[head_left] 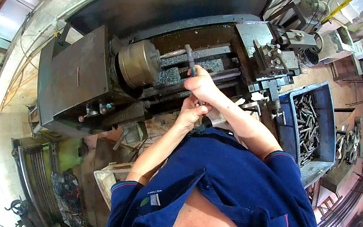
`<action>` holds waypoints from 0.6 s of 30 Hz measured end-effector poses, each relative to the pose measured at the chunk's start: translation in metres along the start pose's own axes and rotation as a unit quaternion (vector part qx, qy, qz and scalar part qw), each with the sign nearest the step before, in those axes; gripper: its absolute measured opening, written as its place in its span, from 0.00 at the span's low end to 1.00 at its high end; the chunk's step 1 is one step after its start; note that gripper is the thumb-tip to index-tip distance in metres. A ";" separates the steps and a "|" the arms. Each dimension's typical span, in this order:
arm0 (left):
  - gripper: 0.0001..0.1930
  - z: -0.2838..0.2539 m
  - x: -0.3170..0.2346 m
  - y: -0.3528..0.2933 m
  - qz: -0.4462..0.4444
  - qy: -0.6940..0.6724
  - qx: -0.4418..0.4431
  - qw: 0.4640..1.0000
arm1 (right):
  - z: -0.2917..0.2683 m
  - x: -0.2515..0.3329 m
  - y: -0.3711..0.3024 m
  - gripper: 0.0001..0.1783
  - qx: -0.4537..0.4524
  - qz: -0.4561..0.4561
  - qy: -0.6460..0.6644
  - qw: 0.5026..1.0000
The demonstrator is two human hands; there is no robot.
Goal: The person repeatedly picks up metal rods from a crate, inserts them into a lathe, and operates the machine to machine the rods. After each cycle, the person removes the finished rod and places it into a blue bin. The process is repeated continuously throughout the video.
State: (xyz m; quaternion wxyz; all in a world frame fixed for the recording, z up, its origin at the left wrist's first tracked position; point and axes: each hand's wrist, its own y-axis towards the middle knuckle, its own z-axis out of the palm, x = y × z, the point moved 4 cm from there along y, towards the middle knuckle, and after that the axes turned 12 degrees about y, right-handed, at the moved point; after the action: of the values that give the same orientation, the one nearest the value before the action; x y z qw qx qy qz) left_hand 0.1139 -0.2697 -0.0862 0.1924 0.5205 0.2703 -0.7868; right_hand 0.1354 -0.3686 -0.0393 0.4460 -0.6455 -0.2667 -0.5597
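Over the bed (230,76) of a metal lathe, my right hand (202,86) is closed round a narrow grey metal tool (190,58). Its exact kind is not clear. The tool's far end sticks out beyond my fingers, close to the free end of a shiny metal rod (172,54). That rod juts from the round chuck (139,63) at the left. Just below and nearer to me, my left hand (192,111) has its fingers closed against my right hand. What it grips is mostly hidden by the fingers.
The lathe's headstock (75,80) stands left, with small levers (98,110) low on its front. Right of my hands is the carriage with its tool post (275,57). A blue bin (330,130) of metal pieces sits beside my right arm. Metal chips (211,65) cover the bed.
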 end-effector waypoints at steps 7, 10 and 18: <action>0.26 0.017 0.000 0.005 0.004 -0.007 0.033 0.999 | -0.020 -0.010 0.001 0.13 -0.010 0.007 0.051 0.999; 0.27 0.006 0.004 0.001 -0.015 0.010 0.012 1.000 | -0.011 -0.002 -0.001 0.13 0.000 0.015 0.020 1.000; 0.27 0.003 -0.003 0.005 -0.005 0.045 0.016 0.999 | -0.009 -0.002 0.006 0.12 0.034 -0.032 0.041 0.998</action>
State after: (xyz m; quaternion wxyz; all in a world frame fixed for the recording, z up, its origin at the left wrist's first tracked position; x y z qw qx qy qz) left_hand 0.1155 -0.2752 -0.0838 0.1675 0.5567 0.2686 -0.7680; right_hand 0.1354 -0.3788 -0.0426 0.4601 -0.5974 -0.2878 -0.5904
